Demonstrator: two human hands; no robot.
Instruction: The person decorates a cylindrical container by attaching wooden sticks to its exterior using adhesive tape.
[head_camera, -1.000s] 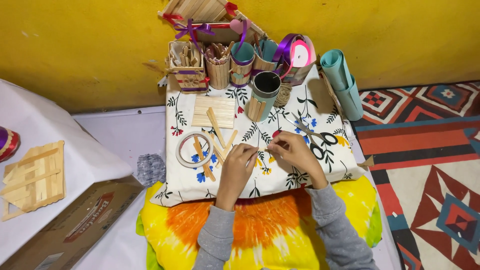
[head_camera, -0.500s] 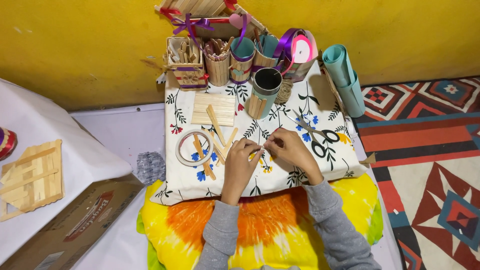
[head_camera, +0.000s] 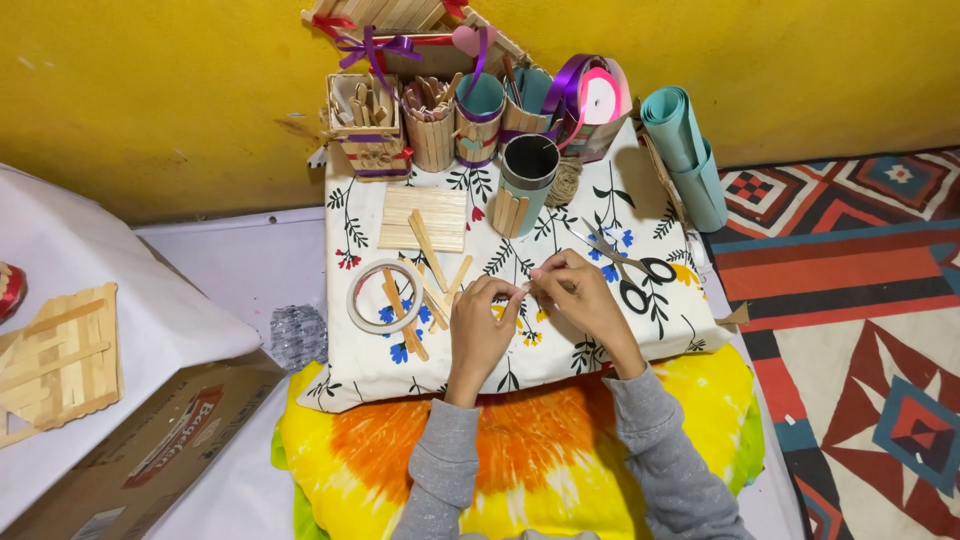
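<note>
Both hands have drawn together since a moment ago, the left sliding right to meet its partner over the middle of the cloth, and the stick that showed between them half a second back is now all but hidden. Biggest thing in view: the floral cloth (head_camera: 640, 330), white with leaf and flower print, spread on a tie-dye cushion (head_camera: 520, 450) in yellow and orange. Right of it lies a patterned rug (head_camera: 860, 300); left, a cardboard box (head_camera: 150, 450).

Left hand (head_camera: 481, 325) and right hand (head_camera: 583, 298), grey sleeves, are both narrowed to a pinch, fingertips meeting on a small pale piece (head_camera: 527, 286) held just above the cloth; what it is I cannot tell.

Behind them stands a grey tube (head_camera: 527, 178) with sticks glued on its side, then a flat row of sticks (head_camera: 424, 216). A tape ring (head_camera: 385, 296) sits just left of the left hand, loose craft sticks (head_camera: 437, 275) between. Scissors (head_camera: 630, 262) lie just right of the right hand.
</note>
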